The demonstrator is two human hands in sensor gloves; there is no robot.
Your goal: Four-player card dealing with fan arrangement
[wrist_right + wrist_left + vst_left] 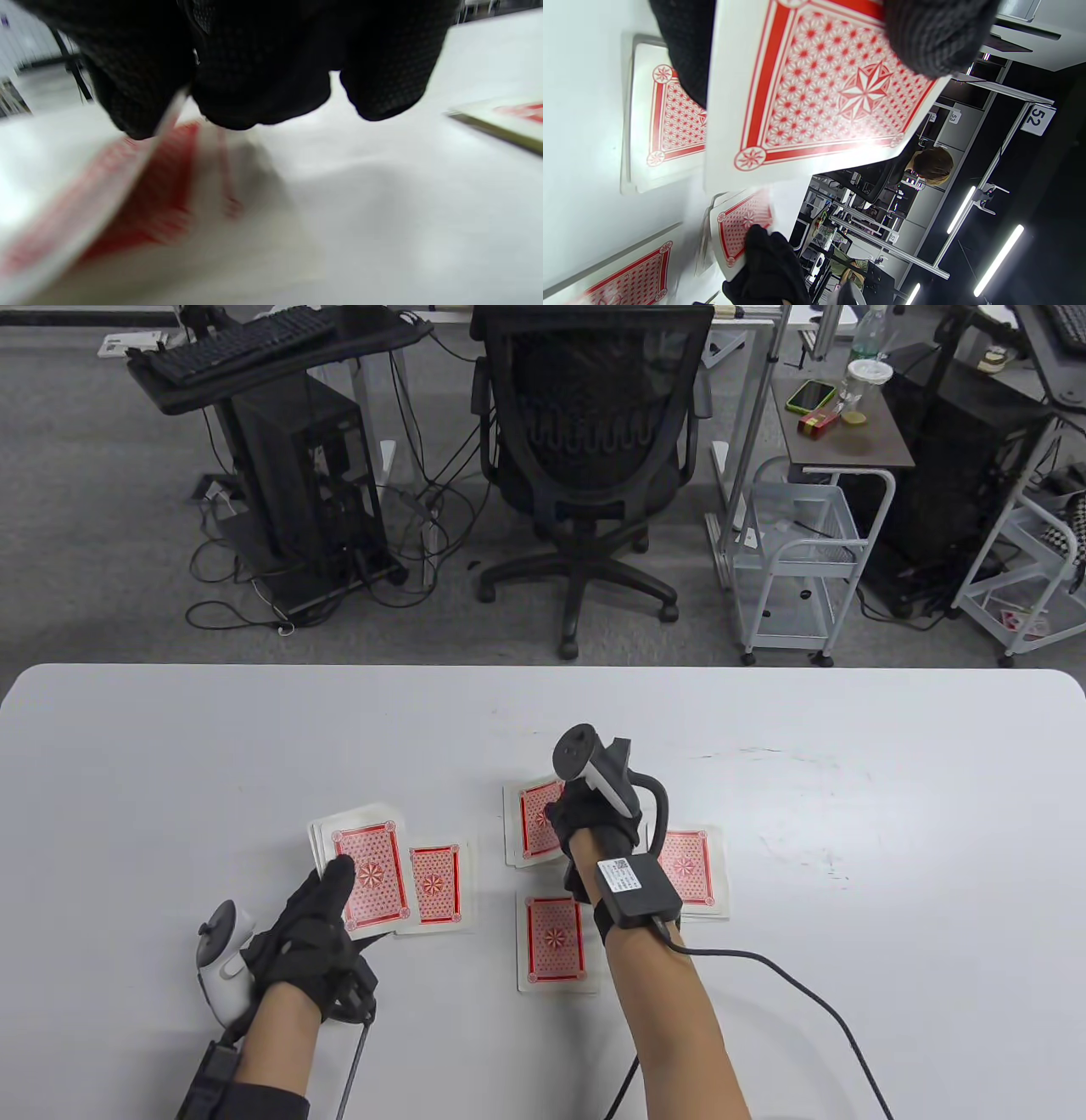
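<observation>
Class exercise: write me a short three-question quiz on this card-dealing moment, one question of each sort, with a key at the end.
1. True or false: every card on the table lies face up.
2. Which of the hands holds the deck? A) left hand B) right hand C) neither
3. Fill in: besides the deck, the table view shows ___ separate groups of dealt cards.

Key:
1. False; only red backs show.
2. A.
3. Four; the right hand is at the far pile.
</observation>
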